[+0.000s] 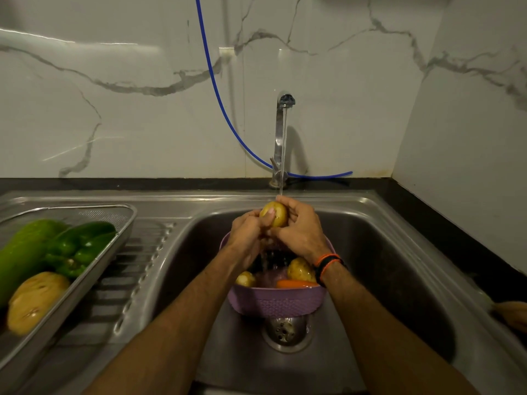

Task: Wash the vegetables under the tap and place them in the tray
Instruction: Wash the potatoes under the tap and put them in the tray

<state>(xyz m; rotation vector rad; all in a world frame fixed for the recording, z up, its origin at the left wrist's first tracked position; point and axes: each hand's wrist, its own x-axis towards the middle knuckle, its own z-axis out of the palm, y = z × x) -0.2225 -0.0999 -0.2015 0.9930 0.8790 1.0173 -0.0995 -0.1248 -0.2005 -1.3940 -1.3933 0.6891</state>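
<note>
Water runs from the steel tap onto a yellow potato that both hands hold over the sink. My left hand grips its left side and my right hand wraps its right side. Below them a purple basket stands in the sink basin, holding two more potatoes and a carrot. On the drainboard at the left, a steel mesh tray holds a green capsicum, a long green vegetable and a potato.
A blue hose hangs down the marble wall and passes behind the tap. The sink drain lies just under the basket. A ribbed drainboard lies between tray and basin. A black counter edge runs along the right, with an orange-brown object at its edge.
</note>
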